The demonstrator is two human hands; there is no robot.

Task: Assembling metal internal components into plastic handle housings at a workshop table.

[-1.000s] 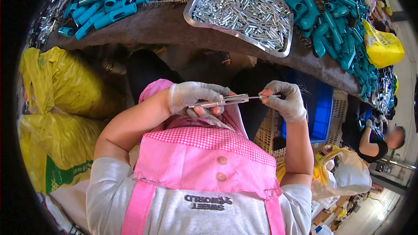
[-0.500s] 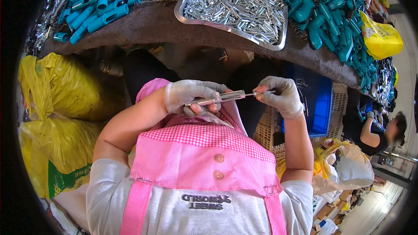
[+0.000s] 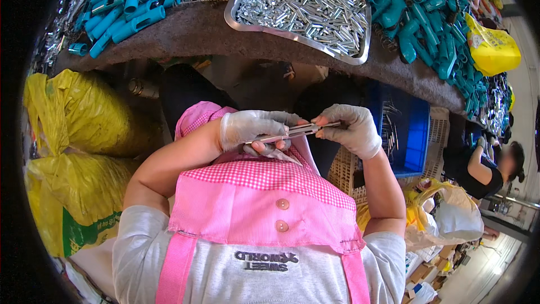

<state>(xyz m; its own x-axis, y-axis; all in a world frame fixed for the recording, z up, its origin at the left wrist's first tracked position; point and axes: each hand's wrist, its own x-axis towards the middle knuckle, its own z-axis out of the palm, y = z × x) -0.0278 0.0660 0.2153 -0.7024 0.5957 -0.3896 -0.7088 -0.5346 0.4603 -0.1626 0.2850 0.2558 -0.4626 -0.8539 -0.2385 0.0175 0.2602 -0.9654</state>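
Observation:
My left hand, in a thin pale glove, is closed around a silvery slotted metal piece in front of my pink apron. My right hand, gloved alike, pinches a thin metal rod at the right end of that piece. The fingers hide how deep the rod sits. Both hands are close together, above my lap. Beyond them, on the bench, a metal tray holds many small shiny pins.
Teal tubular parts lie heaped left of the tray, with teal curved parts to its right. Yellow sacks stand at my left. A blue crate containing thin metal pieces is at my right. Farther right sits another person.
My right hand has moved left, closer to my left hand, with the rod. Less of the rod shows between the hands. The metal piece has shifted slightly right.

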